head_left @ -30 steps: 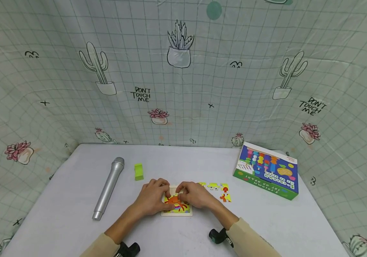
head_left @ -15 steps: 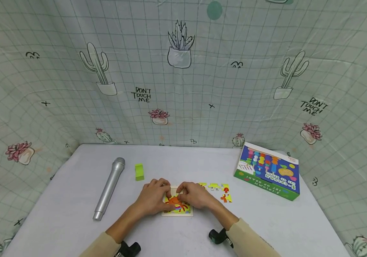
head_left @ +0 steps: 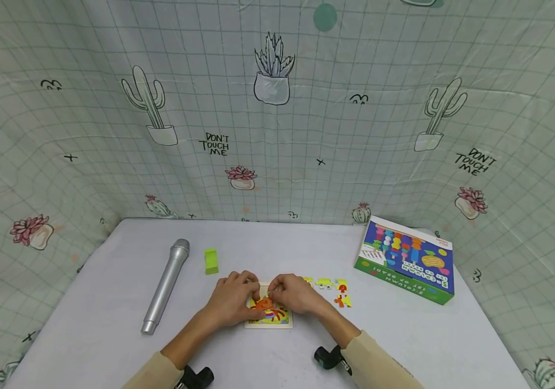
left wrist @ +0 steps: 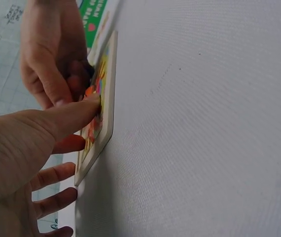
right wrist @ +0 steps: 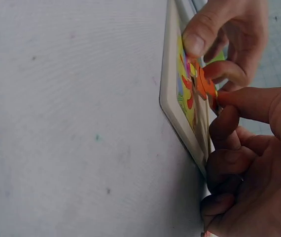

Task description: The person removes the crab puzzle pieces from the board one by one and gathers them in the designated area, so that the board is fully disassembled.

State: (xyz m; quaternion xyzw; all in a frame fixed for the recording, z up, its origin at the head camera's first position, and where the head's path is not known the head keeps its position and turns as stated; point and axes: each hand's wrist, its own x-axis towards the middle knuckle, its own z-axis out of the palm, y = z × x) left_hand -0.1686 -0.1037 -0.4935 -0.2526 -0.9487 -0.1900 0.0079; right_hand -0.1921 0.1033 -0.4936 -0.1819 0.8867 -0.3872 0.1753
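Note:
A small wooden jigsaw puzzle board (head_left: 277, 325) with a pale rim and a bright orange, red and yellow picture lies in the middle of the white table. My left hand (head_left: 230, 299) holds it from the left, thumb on the picture and fingertips at the side. In the right wrist view, the thumb and index finger of my right hand (right wrist: 259, 133) pinch an orange puzzle piece (right wrist: 207, 83), tilted up over a bare patch in the board. My right hand hides part of the board in the head view.
Several loose puzzle pieces (head_left: 342, 301) lie right of the board. A blue and green box (head_left: 403, 262) stands at the back right. A silver microphone-shaped tube (head_left: 165, 286) and a lime-green block (head_left: 211, 261) lie to the left.
My right fingers have shifted slightly over the upper part of the board. My left hand stays in place, and the loose pieces have not moved.

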